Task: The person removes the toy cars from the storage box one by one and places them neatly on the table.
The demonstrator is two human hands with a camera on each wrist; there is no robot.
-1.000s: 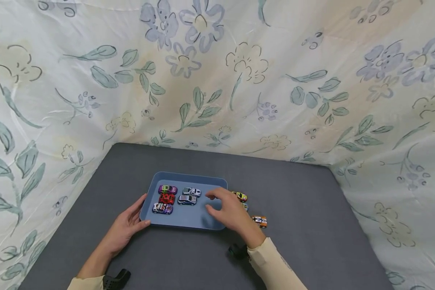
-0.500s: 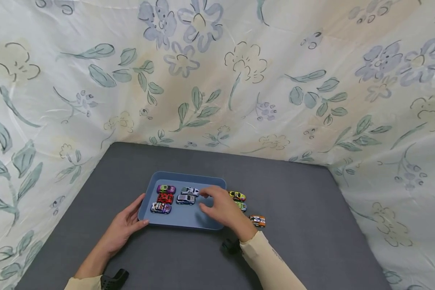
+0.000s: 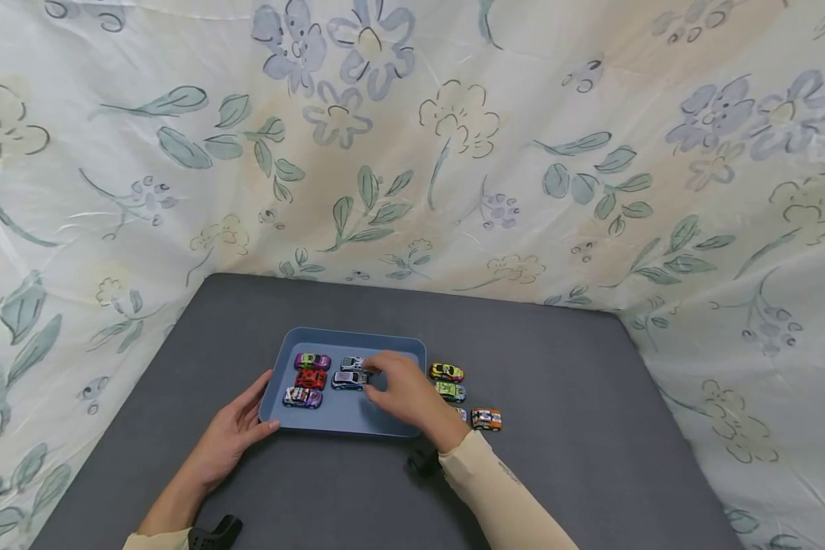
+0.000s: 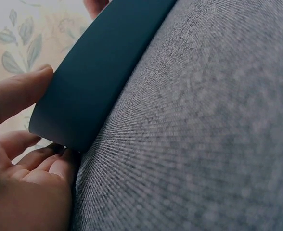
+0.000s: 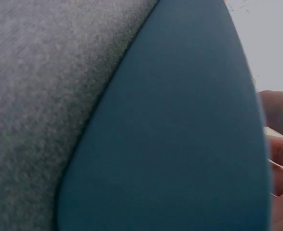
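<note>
My left hand (image 3: 230, 437) holds the left end of a blue tray (image 3: 347, 420), thumb at its near corner. In the left wrist view, thumb and fingers touch the tray wall (image 4: 91, 77). My right hand (image 3: 409, 391) is over the tray with thumb and forefinger apart, at the right ends of a white toy car (image 3: 352, 364) and a grey toy car (image 3: 347, 380). Whether the fingertips touch them is unclear. Left of these stand a purple-green car (image 3: 312, 360), a red car (image 3: 310, 379) and a white-purple car (image 3: 302, 397). The right wrist view mostly shows tray wall (image 5: 165, 134).
Right of the tray, on the grey table (image 3: 557, 458), stand a yellow car (image 3: 447, 372), a green car (image 3: 450, 392) and an orange car (image 3: 486, 419). Another car (image 3: 461, 414) is partly hidden by my right arm. A floral curtain (image 3: 399, 191) surrounds the table.
My right hand has moved left over the tray to the white and grey cars. More of the cars beside the tray shows. My left hand stays on the tray.
</note>
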